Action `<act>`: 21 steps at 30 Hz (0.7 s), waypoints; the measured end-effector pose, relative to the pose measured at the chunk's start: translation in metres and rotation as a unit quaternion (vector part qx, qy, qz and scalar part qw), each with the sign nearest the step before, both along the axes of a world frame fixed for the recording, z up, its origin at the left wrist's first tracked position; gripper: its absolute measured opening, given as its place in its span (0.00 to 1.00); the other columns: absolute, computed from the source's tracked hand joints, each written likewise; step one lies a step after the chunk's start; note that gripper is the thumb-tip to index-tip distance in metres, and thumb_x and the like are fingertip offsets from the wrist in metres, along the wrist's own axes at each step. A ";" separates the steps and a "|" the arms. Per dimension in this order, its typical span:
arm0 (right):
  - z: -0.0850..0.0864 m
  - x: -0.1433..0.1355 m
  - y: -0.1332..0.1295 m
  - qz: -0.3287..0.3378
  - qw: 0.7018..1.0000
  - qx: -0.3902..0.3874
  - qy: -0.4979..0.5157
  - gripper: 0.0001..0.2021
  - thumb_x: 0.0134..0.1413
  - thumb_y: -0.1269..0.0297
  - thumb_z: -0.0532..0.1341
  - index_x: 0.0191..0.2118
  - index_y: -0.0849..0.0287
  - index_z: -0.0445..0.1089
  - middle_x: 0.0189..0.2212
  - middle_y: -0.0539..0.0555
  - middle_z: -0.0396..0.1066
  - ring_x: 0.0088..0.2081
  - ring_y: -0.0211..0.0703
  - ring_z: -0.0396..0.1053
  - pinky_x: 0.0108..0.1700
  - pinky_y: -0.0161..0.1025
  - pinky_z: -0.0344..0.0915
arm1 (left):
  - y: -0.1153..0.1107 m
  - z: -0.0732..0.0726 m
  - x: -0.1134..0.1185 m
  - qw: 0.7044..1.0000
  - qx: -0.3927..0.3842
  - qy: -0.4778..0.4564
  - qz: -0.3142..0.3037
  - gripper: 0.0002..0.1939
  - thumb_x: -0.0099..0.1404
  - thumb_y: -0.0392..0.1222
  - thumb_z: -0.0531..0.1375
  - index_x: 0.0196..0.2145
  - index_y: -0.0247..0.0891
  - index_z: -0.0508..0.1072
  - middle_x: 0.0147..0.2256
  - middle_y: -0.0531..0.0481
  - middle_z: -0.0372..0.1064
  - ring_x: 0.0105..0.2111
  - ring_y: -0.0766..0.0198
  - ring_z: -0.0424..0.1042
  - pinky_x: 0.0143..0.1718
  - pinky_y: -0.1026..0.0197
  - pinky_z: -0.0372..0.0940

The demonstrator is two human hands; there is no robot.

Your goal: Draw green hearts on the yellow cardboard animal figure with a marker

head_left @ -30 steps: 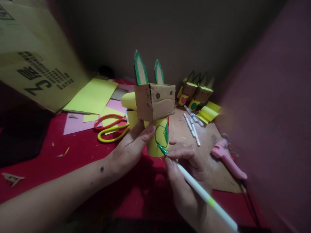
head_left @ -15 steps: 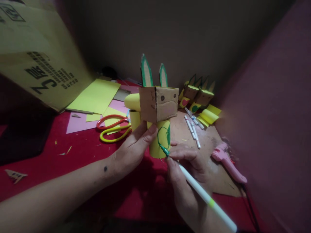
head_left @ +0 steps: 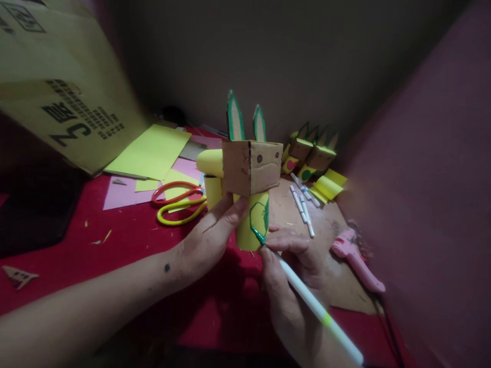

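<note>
My left hand [head_left: 209, 232] grips a paper and cardboard animal figure [head_left: 264, 166] just below its boxy head, thumb in front and the other fingers mostly hidden behind. Two upright green-edged ears top the head, which has drawn eyes. Its yellow paper tube body [head_left: 245, 237] carries a green outline, partly filled in on the right side. Between thumb and fingers, my right hand [head_left: 295, 276] pinches a white marker [head_left: 307, 291] with a green tip. That tip touches the yellow tube at the lower left of the outline.
Scissors with red and yellow handles [head_left: 180, 204] lie left of the figure, by yellow sheets [head_left: 149, 151]. A large cardboard box [head_left: 69, 92] stands at left. On the right are several markers [head_left: 303, 204], two similar figures [head_left: 307, 151] and a pink glue gun [head_left: 356, 260].
The figure's head and ears have tilted slightly right and down in view. The marker's tip has shifted a little up along the outline, and its rear end has swung left.
</note>
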State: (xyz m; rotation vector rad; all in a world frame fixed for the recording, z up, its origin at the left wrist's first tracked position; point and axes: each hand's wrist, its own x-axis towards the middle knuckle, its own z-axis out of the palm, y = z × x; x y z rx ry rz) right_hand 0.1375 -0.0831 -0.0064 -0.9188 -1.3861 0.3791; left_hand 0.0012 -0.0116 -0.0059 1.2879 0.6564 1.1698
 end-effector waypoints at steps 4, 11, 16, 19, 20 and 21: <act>-0.001 -0.001 0.000 0.000 1.000 0.001 0.014 0.12 0.61 0.78 0.63 0.40 0.50 0.73 0.34 0.44 0.71 0.39 0.34 0.73 0.47 0.31 0.72 | 0.000 0.001 0.001 1.000 -0.001 -0.001 0.000 0.29 0.77 0.60 0.58 0.69 0.47 0.70 0.70 0.51 0.68 0.77 0.48 0.49 0.78 0.50 0.47; 0.003 -0.002 0.002 -0.010 1.000 0.001 0.002 0.12 0.60 0.78 0.63 0.39 0.50 0.73 0.32 0.42 0.70 0.36 0.32 0.71 0.44 0.28 0.71 | -0.001 0.003 0.002 1.000 0.021 0.020 -0.003 0.31 0.75 0.64 0.58 0.68 0.48 0.70 0.67 0.51 0.73 0.77 0.49 0.48 0.79 0.49 0.40; 0.001 -0.003 0.003 -0.012 1.000 0.003 0.003 0.12 0.60 0.77 0.62 0.39 0.49 0.72 0.33 0.42 0.70 0.36 0.32 0.71 0.46 0.29 0.71 | -0.001 -0.001 0.000 1.000 0.020 0.023 -0.004 0.31 0.76 0.64 0.58 0.69 0.48 0.70 0.66 0.51 0.73 0.77 0.49 0.50 0.79 0.50 0.41; 0.000 -0.002 0.003 -0.014 1.000 0.009 0.002 0.12 0.60 0.77 0.62 0.40 0.49 0.72 0.33 0.42 0.71 0.37 0.32 0.73 0.51 0.33 0.70 | 0.000 -0.004 0.000 1.000 0.018 0.018 -0.006 0.30 0.77 0.63 0.56 0.70 0.50 0.68 0.66 0.52 0.73 0.76 0.49 0.52 0.79 0.49 0.40; 0.000 -0.002 0.003 -0.016 1.000 0.010 0.002 0.12 0.60 0.78 0.63 0.40 0.49 0.73 0.33 0.42 0.72 0.38 0.33 0.73 0.51 0.33 0.70 | 0.000 -0.004 0.000 1.000 0.020 0.017 -0.007 0.30 0.77 0.63 0.56 0.70 0.50 0.68 0.67 0.51 0.73 0.76 0.49 0.53 0.79 0.48 0.40; 0.000 -0.002 0.003 -0.016 1.000 0.010 0.003 0.12 0.59 0.78 0.63 0.40 0.50 0.73 0.34 0.42 0.72 0.38 0.33 0.74 0.51 0.33 0.70 | 0.000 -0.004 0.000 1.000 0.022 0.015 -0.007 0.31 0.77 0.64 0.57 0.70 0.51 0.68 0.67 0.51 0.73 0.76 0.48 0.53 0.79 0.47 0.40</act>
